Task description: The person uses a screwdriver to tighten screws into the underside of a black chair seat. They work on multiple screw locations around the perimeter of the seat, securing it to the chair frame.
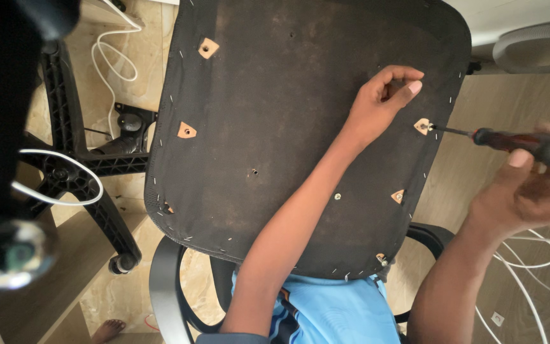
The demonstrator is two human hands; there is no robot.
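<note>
Chair base (71, 165), white cables (112, 57)

The right hand (529, 191) at the right edge is blurred, and its fingers (520, 159) hide most of the screwdriver (523, 143) handle, cut off by the frame. A dark blurred shape (1, 127) fills the left side. The chair seat's (288, 127) top edge leaves the frame.

One head-worn camera looks steeply down from close above, facing the dark underside of an upturned chair seat (300, 127) that fills the middle; the floor (517, 108) shows at both sides.
</note>
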